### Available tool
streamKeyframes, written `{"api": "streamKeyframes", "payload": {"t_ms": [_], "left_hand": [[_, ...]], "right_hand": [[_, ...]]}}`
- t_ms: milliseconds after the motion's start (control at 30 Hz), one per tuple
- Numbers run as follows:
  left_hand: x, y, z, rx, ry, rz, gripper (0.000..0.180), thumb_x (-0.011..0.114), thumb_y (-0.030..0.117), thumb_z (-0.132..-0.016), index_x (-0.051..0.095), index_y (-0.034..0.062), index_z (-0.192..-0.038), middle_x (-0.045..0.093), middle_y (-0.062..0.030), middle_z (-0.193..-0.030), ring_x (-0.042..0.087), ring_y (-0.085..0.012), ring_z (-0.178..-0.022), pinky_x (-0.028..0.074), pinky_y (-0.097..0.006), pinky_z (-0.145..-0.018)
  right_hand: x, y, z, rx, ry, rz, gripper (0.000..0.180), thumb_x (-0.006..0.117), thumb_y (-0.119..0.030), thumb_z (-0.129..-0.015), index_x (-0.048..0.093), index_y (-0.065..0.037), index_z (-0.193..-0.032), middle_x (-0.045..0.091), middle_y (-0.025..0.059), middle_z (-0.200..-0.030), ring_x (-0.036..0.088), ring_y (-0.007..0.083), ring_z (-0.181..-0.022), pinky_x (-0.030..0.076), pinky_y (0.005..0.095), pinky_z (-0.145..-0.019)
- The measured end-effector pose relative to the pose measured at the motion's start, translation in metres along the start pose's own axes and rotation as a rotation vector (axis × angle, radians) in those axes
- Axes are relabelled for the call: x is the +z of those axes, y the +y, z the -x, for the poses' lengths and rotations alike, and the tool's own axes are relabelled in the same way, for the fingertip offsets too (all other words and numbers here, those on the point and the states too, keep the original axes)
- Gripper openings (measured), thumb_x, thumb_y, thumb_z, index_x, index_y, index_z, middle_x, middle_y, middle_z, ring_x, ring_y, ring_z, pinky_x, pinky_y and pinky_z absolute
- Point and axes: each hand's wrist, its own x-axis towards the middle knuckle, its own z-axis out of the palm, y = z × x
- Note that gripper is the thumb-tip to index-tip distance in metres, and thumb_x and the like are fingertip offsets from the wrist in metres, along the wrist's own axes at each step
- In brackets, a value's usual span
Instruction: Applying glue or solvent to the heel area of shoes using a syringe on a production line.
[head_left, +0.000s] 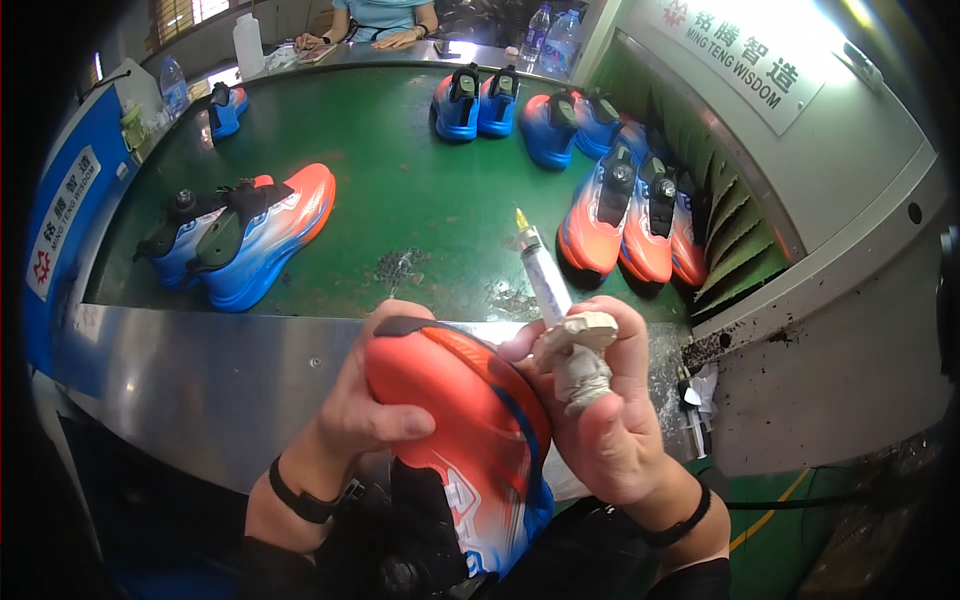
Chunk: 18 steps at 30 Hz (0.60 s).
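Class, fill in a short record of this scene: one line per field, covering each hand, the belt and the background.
left hand: grips orange and blue shoe at its toe
right hand: holds syringe, tip up, one finger taped
green belt: carries more orange and blue shoes, single and in groups
far end: another person's hands rest on the table; bottles stand nearby

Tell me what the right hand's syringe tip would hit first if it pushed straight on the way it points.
The right hand holds the syringe with its tip angled up and away. Straight on, it would probably come down on bare green belt, left of the blue shoes; depth is hard to judge.
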Motion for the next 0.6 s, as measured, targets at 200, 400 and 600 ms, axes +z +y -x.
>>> {"api": "streamKeyframes", "payload": {"t_ms": [200,400,600], "left_hand": [[0.006,0.002,0.008,-0.060,0.055,0.092,0.061,0.078,0.006,-0.068,0.044,0.0090,-0.119,0.058,-0.0056,-0.106,0.057,-0.0155,-0.097,0.048,-0.034,-0.086],[0.001,-0.020,-0.005,-0.054,-0.054,0.255,0.059,0.075,0.005,-0.069,0.044,0.0091,-0.119,0.056,-0.0030,-0.105,0.054,-0.0133,-0.100,0.044,-0.032,-0.090],[-0.003,-0.023,-0.005,-0.023,-0.032,0.233,0.055,0.075,0.010,-0.069,0.046,0.0090,-0.116,0.057,-0.0034,-0.103,0.056,-0.0136,-0.095,0.046,-0.032,-0.087]], "right_hand": [[-0.038,-0.007,0.040,-0.021,0.196,0.168,0.072,0.060,-0.044,-0.085,0.025,-0.003,-0.133,0.050,0.0113,-0.101,0.056,0.0228,-0.090,0.047,0.0481,-0.084],[-0.115,-0.029,0.127,0.093,0.229,0.442,0.040,0.054,-0.016,-0.091,0.041,0.000,-0.125,0.055,0.0128,-0.105,0.056,0.0236,-0.093,0.046,0.0360,-0.086],[-0.124,-0.003,0.171,0.276,0.546,0.577,0.043,0.053,-0.008,-0.088,0.041,0.003,-0.128,0.055,0.0080,-0.098,0.049,0.0133,-0.077,0.042,0.0253,-0.070]]}}
